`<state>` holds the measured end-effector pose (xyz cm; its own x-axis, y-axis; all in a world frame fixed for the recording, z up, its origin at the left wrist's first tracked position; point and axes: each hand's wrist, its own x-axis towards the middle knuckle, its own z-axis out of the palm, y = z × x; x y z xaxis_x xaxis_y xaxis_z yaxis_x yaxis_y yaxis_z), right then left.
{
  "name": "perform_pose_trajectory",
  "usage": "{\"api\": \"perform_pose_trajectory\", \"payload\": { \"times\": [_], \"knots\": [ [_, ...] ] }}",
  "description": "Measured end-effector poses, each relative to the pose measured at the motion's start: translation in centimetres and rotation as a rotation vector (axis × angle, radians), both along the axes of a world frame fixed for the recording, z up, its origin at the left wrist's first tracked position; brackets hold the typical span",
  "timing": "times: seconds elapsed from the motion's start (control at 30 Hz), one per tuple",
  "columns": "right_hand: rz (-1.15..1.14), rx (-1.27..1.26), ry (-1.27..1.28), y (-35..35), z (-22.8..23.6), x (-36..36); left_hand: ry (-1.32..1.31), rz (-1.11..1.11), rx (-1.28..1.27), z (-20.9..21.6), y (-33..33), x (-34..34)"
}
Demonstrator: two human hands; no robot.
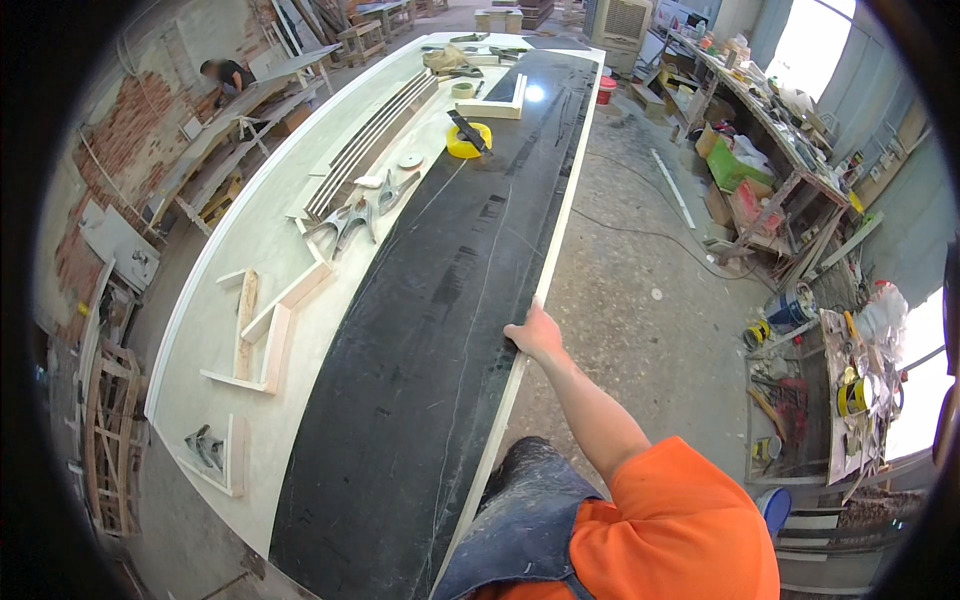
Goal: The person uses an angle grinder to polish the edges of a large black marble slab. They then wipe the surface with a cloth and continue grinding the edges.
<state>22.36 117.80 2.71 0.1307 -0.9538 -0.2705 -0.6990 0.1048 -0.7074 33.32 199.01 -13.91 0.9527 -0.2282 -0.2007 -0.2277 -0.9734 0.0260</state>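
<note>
My right hand holds the long right edge of a black stone-look slab with thin pale veins. The thumb lies over the slab's top, and the other fingers are partly hidden at the pale edge strip. Nowhere in the picture does my left hand show. Beside the slab, the pale board carries L-shaped wooden pieces, spring clamps and a stack of long thin strips. Farther up the slab sits a yellow round container with a dark tool across it.
Along the right wall runs a cluttered workbench, with a green crate beneath. Cables and a white strip lie on the floor. A red bucket stands past the slab's edge. Another person is at a far left bench.
</note>
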Motion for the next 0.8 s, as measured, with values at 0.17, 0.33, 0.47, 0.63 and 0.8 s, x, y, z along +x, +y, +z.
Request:
{"api": "perform_pose_trajectory", "payload": {
  "times": [0.17,0.33,0.47,0.63,0.8],
  "knots": [
    [-0.038,-0.051,0.019,0.1,-0.8,0.3,0.003,0.043,-0.059,0.4,-1.0,-0.3],
    [-0.03,-0.09,-0.017,-0.3,-3.2,-0.3,0.001,0.102,-0.123,1.2,-1.7,-0.9],
    [-0.137,-0.1,-0.116,-0.4,-2.9,0.0,-0.011,0.157,-0.176,2.2,-2.2,-1.3],
    [-0.118,-0.119,-0.05,-1.7,-3.6,-0.2,-0.014,0.213,-0.268,2.9,-3.7,-1.5],
    [-0.216,-0.075,-0.298,-2.3,-3.5,-1.8,-0.03,0.299,-0.379,4.4,-4.8,-1.8]
  ]
}}
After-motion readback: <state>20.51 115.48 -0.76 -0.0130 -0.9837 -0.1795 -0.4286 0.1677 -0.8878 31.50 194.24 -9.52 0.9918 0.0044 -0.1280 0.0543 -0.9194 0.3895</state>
